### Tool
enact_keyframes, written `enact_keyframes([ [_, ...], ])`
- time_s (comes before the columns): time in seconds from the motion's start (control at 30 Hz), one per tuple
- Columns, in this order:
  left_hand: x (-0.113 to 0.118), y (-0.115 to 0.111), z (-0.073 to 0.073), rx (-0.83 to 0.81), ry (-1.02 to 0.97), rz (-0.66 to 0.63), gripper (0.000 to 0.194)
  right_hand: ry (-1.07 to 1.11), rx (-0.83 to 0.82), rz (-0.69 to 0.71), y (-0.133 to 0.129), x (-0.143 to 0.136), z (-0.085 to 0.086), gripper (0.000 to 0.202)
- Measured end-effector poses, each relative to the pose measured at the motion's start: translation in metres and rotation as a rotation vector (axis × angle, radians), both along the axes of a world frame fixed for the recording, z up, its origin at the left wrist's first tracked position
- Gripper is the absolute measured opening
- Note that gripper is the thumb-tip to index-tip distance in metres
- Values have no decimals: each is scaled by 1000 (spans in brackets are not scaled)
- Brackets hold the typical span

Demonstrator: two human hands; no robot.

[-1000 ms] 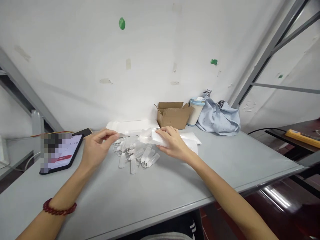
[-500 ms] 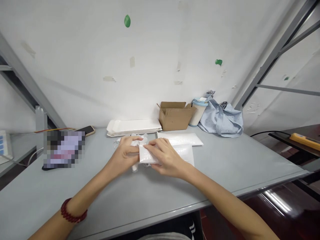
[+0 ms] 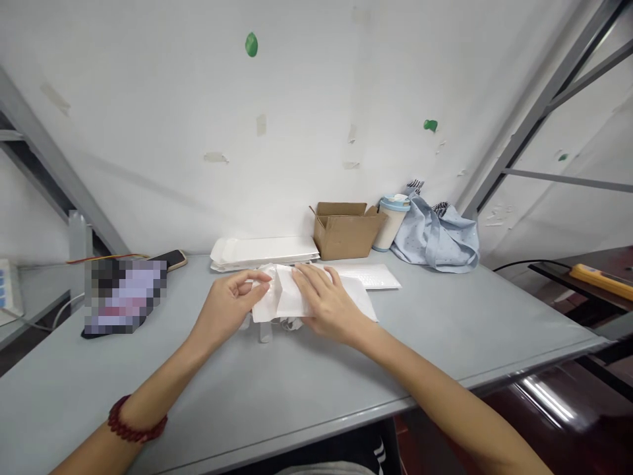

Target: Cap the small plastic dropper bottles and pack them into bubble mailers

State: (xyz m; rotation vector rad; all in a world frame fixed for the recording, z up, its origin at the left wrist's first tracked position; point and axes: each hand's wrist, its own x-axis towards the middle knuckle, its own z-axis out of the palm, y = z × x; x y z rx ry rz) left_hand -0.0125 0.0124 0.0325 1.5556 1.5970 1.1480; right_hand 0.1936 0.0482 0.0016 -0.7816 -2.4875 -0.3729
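Note:
A white bubble mailer [image 3: 291, 300] hangs between my hands above the table, its flap [image 3: 265, 303] spread out at the left end. My left hand [image 3: 228, 305] pinches the flap's edge between thumb and fingertips. With fingers laid over the top and the thumb out of sight, my right hand [image 3: 326, 305] grips the mailer's body. Under it, partly hidden, lie a small whitish cylinder [image 3: 266, 332] and a tangle of white cord [image 3: 291, 323]. Another bubble mailer [image 3: 380, 277] rests flat just behind my right hand.
Along the wall sit a stack of flat white cartons [image 3: 264, 249], an open cardboard box [image 3: 345, 236], a lidded cup [image 3: 391, 223] and a light blue cloth bag [image 3: 435, 237]. A phone [image 3: 175, 258] and a blurred-out item [image 3: 126, 293] lie left. The grey table's [image 3: 316, 382] front edge is close.
The mailer's left end has unfolded to the left, now showing its flap. My left hand has shifted left with that edge, while my right fingers have flattened over the body.

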Motion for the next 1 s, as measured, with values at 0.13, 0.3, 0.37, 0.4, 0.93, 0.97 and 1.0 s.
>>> enact_keyframes([
  [0.13,6,-5,2,90,-156,79,37,-86,103,-67,-4,-9,-12,51],
  [0.3,9,-5,-2,176,-67,-8,33,-69,151,-100,-1,-8,-14,48],
  [0.37,9,-3,-9,290,111,-102,30,-53,167,-93,1,-7,-13,48],
  [0.4,8,-2,-13,373,211,-144,30,-45,172,-85,1,-7,-13,48],
  [0.93,4,13,-38,1033,678,-252,23,97,388,93,-1,-6,-10,22],
  [0.97,3,14,-38,1024,690,-252,22,96,414,109,-2,-7,-9,21],
  [1.0,1,15,-39,1015,701,-254,22,98,439,122,-4,-7,-9,20],
])
